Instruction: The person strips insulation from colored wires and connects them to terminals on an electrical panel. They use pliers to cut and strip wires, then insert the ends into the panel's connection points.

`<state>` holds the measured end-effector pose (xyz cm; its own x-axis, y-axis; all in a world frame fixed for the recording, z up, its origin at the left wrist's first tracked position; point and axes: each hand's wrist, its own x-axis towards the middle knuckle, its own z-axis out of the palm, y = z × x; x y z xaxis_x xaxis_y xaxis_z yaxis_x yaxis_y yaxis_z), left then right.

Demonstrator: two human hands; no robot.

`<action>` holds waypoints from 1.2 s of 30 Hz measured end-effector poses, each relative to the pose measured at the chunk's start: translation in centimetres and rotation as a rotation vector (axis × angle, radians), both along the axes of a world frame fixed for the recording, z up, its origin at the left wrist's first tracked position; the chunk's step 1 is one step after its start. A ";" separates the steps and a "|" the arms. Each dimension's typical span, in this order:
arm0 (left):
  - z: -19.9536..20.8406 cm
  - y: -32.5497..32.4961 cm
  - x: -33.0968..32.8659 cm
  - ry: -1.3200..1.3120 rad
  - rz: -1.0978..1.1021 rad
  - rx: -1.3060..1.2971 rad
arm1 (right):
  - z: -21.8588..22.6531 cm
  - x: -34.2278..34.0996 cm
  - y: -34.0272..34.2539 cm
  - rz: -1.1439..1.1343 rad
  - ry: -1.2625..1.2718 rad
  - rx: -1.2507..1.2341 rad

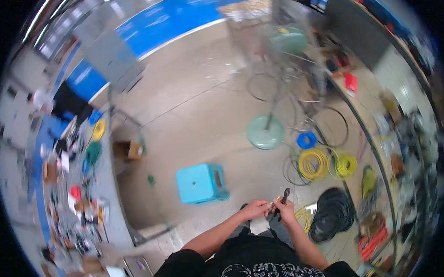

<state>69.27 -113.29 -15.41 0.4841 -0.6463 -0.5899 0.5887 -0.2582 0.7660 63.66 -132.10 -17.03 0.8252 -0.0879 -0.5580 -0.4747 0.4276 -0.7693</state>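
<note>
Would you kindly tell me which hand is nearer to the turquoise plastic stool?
Left: the left hand is right of the turquoise stool and lower in the picture; the right hand is farther to the right.

In front of the lap, the person's left hand [256,209] is meeting the right hand [285,212] near the fingertips, details there being too small to tell. The right is gripping a slim, dark hand tool [286,192]. A turquoise plastic stool [195,184] is standing ahead leftward; a yellow ring of coiled cable [303,167] and a thick black coil [332,215] are lying rightward.
</note>
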 end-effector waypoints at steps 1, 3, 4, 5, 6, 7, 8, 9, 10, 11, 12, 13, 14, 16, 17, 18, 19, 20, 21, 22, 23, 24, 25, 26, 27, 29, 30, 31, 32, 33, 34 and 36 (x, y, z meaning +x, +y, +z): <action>-0.6 2.2 -1.5 0.050 0.037 -0.048 | 0.2 0.0 1.4 0.040 -0.009 -0.023; -0.6 6.9 -5.3 0.032 0.143 -0.032 | 0.1 0.2 3.6 0.128 -0.042 -0.077; 0.4 9.6 -7.9 0.039 0.192 -0.030 | 1.0 -0.3 4.8 0.190 -0.073 -0.083; 1.2 11.9 -10.0 0.046 0.247 -0.032 | 2.6 0.1 6.0 0.257 -0.104 -0.090; 1.9 13.9 -12.1 -0.052 0.254 -0.015 | 3.6 0.2 7.1 0.253 -0.118 -0.080; 2.6 15.4 -14.2 -0.117 0.324 -0.041 | 4.2 0.3 8.2 0.371 -0.155 -0.054; 3.3 16.8 -16.1 -0.183 0.389 -0.063 | 4.5 0.2 9.5 0.451 -0.162 -0.062; 3.8 17.7 -18.0 -0.251 0.451 -0.082 | 4.7 0.0 10.9 0.529 -0.169 -0.069; 4.1 18.3 -20.0 -0.269 0.517 -0.019 | 5.4 -0.3 13.0 0.553 -0.179 -0.022; 4.8 17.9 -22.1 -0.268 0.596 -0.010 | 6.3 -0.9 14.3 0.573 -0.169 0.028; 5.5 17.3 -24.0 -0.269 0.671 -0.002 | 7.2 -1.5 15.5 0.587 -0.158 0.076; 6.4 17.9 -26.4 -0.273 0.719 0.013 | 7.9 -2.9 17.6 0.644 -0.167 0.076; 7.0 18.3 -28.7 -0.290 0.792 0.041 | 8.6 -4.3 19.7 0.697 -0.177 0.074; 7.2 19.6 -33.2 -0.287 0.876 0.035 | 9.0 -7.3 22.8 0.787 -0.204 0.027; 7.3 20.4 -34.9 -0.286 0.916 0.030 | 8.9 -8.9 24.0 0.796 -0.175 0.051; 7.6 22.2 -37.0 -0.302 0.912 0.068 | 8.8 -10.8 25.5 0.806 -0.145 0.075; 7.5 23.5 -38.4 -0.303 0.920 0.062 | 9.1 -12.0 26.7 0.824 -0.127 0.074; 7.3 24.6 -40.0 -0.301 0.936 0.047 | 9.0 -13.4 27.8 0.825 -0.097 0.123; 7.2 25.6 -41.4 -0.300 0.951 0.034 | 9.1 -14.4 28.6 0.868 -0.094 0.114; 7.2 26.4 -42.7 -0.312 0.943 0.105 | 9.5 -15.4 29.6 0.906 -0.097 0.108; 6.9 27.3 -43.8 -0.299 0.960 0.078 | 9.7 -16.3 30.9 0.943 -0.099 0.103; 6.5 28.3 -45.1 -0.287 0.975 0.051 | 9.6 -17.0 32.3 0.974 -0.112 0.100; 5.9 29.1 -46.4 -0.273 0.993 0.025 | 9.7 -17.9 33.9 0.990 -0.115 0.103; 5.2 30.0 -47.5 -0.279 1.039 0.006 | 9.8 -18.7 35.7 1.007 -0.118 0.107; 4.6 30.8 -48.6 -0.269 1.091 0.003 | 9.9 -19.6 37.6 1.024 -0.120 0.111; 4.1 34.0 -51.2 -0.243 1.198 0.010 | 9.9 -22.2 42.8 1.016 -0.163 0.085; 3.8 35.9 -52.4 -0.255 1.224 0.079 | 9.9 -23.6 45.6 1.015 -0.185 0.074; 4.0 38.1 -54.1 -0.237 1.239 0.130 | 9.8 -25.3 48.3 1.023 -0.214 0.035; 4.1 40.6 -55.7 -0.218 1.254 0.180 | 9.7 -26.8 51.4 1.034 -0.245 -0.003; 4.2 43.2 -57.3 -0.198 1.270 0.231 | 9.4 -28.4 54.6 1.045 -0.277 -0.042; 4.7 45.8 -58.8 -0.146 1.269 0.206 | 8.9 -29.9 57.3 1.059 -0.309 -0.023; 5.5 50.2 -63.1 -0.121 1.377 0.146 | 10.3 -34.0 63.6 1.128 -0.286 -0.085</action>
<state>6.15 -63.14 -9.94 0.7264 0.4503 -0.5193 0.3647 0.3879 0.8465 29.63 -68.48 -6.75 0.5536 0.7478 -0.3665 -0.3575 -0.1840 -0.9156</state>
